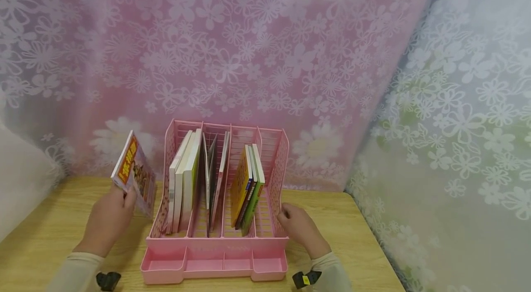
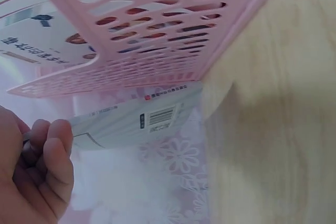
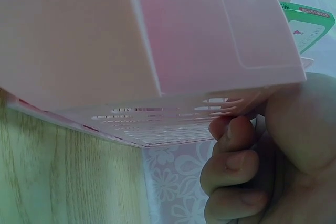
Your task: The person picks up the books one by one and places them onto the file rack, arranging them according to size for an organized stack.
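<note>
In the head view my left hand [image 1: 109, 216] grips a thin book [image 1: 144, 176] by its near edge, fingers curled around it. Its purple cover carries a red and yellow title, and it stands tilted just left of a pink book rack [image 1: 217, 244]. The left wrist view shows the book's pale back cover [image 2: 157, 121] with a barcode, beside the rack's perforated side wall [image 2: 142, 66]. At the rack's right side, my right hand [image 1: 302, 227] holds the side wall's front edge. The right wrist view has its curled fingers [image 3: 231, 166] against that wall.
White-edged books [image 1: 182, 181] fill the rack's leftmost slot. Thin books [image 1: 220, 177] lean in the second, and yellow and green books [image 1: 248, 186] in the third. A front tray [image 1: 162, 276] has small compartments. The wooden table [image 1: 340, 236] meets a floral curtain [image 1: 232, 52] behind.
</note>
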`<state>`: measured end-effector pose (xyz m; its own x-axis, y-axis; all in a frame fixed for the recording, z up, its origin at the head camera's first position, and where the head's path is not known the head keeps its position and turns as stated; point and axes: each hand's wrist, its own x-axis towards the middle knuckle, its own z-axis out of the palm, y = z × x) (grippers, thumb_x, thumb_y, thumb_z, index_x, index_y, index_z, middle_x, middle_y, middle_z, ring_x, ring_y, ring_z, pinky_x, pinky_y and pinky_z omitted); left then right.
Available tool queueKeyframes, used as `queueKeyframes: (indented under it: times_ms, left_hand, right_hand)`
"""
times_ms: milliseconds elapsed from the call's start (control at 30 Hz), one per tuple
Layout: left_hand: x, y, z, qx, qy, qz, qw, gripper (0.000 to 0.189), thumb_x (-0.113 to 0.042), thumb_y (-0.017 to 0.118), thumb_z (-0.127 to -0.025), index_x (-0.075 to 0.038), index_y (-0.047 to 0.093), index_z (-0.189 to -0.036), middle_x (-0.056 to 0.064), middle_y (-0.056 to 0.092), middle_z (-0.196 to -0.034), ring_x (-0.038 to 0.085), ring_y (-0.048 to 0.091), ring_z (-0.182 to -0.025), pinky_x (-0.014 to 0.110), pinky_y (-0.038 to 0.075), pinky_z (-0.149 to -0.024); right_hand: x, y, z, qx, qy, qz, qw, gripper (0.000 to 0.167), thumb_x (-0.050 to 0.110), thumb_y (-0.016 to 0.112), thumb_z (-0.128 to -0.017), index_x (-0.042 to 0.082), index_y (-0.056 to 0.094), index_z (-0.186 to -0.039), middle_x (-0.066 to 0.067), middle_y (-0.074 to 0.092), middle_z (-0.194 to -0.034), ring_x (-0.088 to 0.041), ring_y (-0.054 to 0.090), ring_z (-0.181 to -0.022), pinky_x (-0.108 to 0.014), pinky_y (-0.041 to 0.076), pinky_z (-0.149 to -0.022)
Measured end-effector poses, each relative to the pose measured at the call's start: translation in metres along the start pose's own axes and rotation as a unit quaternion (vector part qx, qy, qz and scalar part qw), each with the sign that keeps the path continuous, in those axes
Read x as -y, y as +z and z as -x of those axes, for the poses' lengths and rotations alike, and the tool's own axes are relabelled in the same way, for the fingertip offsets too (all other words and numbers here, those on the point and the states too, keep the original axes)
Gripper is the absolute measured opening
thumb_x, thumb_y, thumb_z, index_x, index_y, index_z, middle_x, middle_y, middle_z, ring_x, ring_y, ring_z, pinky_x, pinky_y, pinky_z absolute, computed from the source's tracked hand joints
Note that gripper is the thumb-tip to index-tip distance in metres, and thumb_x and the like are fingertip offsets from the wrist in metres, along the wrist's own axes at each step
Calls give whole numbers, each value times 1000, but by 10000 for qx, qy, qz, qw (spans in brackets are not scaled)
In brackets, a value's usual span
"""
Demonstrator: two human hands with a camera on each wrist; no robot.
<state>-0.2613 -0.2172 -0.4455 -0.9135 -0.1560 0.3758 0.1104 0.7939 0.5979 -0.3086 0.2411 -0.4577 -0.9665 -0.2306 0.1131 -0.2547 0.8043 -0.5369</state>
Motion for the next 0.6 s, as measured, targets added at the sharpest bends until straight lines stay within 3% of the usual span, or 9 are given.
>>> queueKeyframes:
  times_ms: [67,200,333,500,600]
  left_hand:
    - [-4,-4,1,-72,10,53,10000,56,-32,32,-112,17,53,-129,7,61,-68,18,47,-50,35,34,-43]
    - [-14,-12,3,-596,114,116,9981,48,-29,37,-111,12,62,-110,5,63,-65,16,51,-50,35,35,-43]
    - [-27,-20,4,-1208,331,168,9920,38,-25,42,-109,8,61,-107,5,64,-63,13,52,-49,34,33,-41]
    - [-44,-29,7,-1755,487,395,9825,30,-24,45,-108,-2,62,-96,2,61,-61,7,45,-46,31,31,-41]
    - [-55,-34,11,-2023,545,585,9761,27,-22,47,-107,-3,64,-103,-2,59,-62,5,43,-45,29,30,-40]
  right_hand:
    - [-1,1,0,27,23,-1,10000,22,16,52,-103,15,51,-80,3,45,-68,-12,42,-61,-29,35,-56]
    - [-2,0,-1,44,30,27,10000,22,18,52,-103,15,52,-81,3,46,-68,-12,43,-61,-29,36,-56]
    - [-1,0,-1,34,51,46,10000,22,17,53,-102,15,51,-81,3,45,-68,-12,43,-61,-29,35,-56]
    - [0,1,-1,66,90,0,9999,22,16,54,-102,14,52,-81,2,46,-69,-13,43,-62,-30,36,-56]
    - [0,1,-1,75,81,-21,9999,20,17,54,-103,14,53,-83,2,46,-70,-14,44,-63,-31,36,-56]
